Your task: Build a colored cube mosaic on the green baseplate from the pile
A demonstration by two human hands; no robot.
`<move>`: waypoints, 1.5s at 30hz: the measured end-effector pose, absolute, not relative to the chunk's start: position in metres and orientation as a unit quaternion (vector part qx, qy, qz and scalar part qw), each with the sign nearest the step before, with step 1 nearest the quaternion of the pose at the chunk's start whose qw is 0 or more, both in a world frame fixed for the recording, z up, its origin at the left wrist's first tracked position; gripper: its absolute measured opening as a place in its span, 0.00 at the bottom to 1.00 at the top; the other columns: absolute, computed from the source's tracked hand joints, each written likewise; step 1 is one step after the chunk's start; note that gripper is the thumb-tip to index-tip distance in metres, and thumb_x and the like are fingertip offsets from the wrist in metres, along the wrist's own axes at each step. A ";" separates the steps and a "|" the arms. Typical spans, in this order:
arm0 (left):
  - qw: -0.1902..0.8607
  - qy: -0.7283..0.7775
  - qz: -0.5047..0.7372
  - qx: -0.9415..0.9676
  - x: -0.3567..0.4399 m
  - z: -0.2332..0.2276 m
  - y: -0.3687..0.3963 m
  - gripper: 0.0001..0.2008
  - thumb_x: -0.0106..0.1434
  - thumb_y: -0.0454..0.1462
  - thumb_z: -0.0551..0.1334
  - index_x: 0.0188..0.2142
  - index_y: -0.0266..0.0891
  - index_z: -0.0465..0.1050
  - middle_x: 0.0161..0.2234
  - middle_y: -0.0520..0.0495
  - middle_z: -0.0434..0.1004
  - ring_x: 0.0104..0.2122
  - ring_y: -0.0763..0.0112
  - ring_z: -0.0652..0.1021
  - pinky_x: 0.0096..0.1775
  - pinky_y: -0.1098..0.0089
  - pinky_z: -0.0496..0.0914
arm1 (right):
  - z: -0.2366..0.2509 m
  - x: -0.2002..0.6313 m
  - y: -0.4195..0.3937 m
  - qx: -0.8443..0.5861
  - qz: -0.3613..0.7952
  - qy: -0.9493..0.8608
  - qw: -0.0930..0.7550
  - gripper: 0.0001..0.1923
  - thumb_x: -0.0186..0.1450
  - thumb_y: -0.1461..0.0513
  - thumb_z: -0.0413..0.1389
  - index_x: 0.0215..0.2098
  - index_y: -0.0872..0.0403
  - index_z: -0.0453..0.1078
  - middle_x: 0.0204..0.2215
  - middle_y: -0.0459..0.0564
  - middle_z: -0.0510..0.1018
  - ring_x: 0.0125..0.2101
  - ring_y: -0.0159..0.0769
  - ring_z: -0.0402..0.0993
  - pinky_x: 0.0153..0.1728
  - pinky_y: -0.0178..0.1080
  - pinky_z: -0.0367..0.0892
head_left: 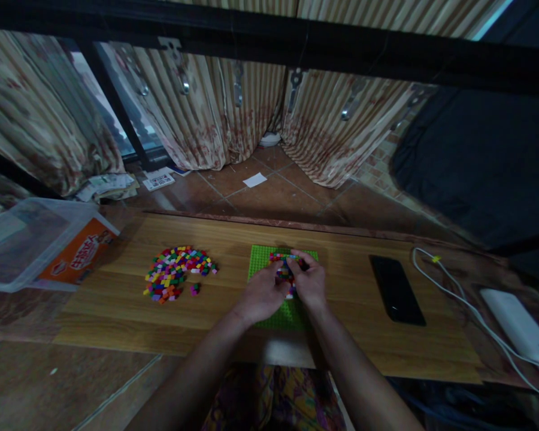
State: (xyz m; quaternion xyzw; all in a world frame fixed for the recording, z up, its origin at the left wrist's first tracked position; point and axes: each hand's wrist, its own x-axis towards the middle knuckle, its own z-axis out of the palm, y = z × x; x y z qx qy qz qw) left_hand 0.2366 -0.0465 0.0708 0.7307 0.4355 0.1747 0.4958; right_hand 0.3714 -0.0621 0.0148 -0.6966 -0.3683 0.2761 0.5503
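A green studded baseplate [261, 257] lies on the wooden board, with a small structure of multicoloured toy building bricks [282, 257] on it. My left hand [264, 293] bends over the structure's left side, its fingers closed against the bricks. From the right, my right hand [311, 281] grips the same structure, thumb and fingers around its upper right part. Both hands cover much of it, so any single brick between the fingertips cannot be made out. Left of the plate lies a loose pile of small coloured bricks [170, 272], with a few bricks [194, 289] apart from it.
The wooden board [117, 317] carries a black phone [397, 290] at right. Beyond it lie a white power bank [518, 320] and a white cable [465, 299]. A clear plastic bin [22, 239] with an orange label stands far left. A dark bar [269, 33] crosses above.
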 end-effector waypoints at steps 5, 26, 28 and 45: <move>0.492 0.447 0.164 0.729 0.238 0.074 -0.049 0.20 0.59 0.34 0.55 0.52 0.38 0.70 0.32 0.48 0.79 0.30 0.68 0.77 0.37 0.68 0.70 | 0.014 0.372 -0.061 -0.687 0.293 -0.357 0.561 0.19 0.55 0.52 0.62 0.40 0.54 0.78 0.35 0.50 0.82 0.33 0.39 0.77 0.38 0.41 0.71; 0.303 0.491 0.273 0.770 0.229 0.064 -0.041 0.13 0.64 0.30 0.55 0.41 0.41 0.77 0.41 0.47 0.79 0.39 0.70 0.79 0.44 0.70 0.71 | 0.010 0.395 -0.088 -0.646 0.294 -0.270 0.651 0.16 0.54 0.52 0.64 0.35 0.54 0.78 0.34 0.52 0.83 0.37 0.41 0.77 0.44 0.46 0.69; 0.247 0.488 0.216 0.809 0.231 0.066 -0.038 0.12 0.66 0.33 0.54 0.43 0.42 0.76 0.42 0.47 0.79 0.39 0.69 0.79 0.44 0.69 0.71 | 0.009 0.398 -0.087 -0.646 0.295 -0.268 0.651 0.16 0.54 0.52 0.63 0.35 0.54 0.78 0.34 0.52 0.83 0.36 0.41 0.77 0.44 0.46 0.70; 0.122 0.421 0.108 0.892 0.236 0.065 -0.028 0.15 0.69 0.35 0.51 0.49 0.46 0.73 0.45 0.48 0.76 0.41 0.70 0.77 0.42 0.72 0.71 | 0.002 0.402 -0.086 -0.651 0.302 -0.298 0.630 0.11 0.57 0.56 0.61 0.35 0.53 0.78 0.31 0.49 0.83 0.35 0.39 0.77 0.42 0.43 0.69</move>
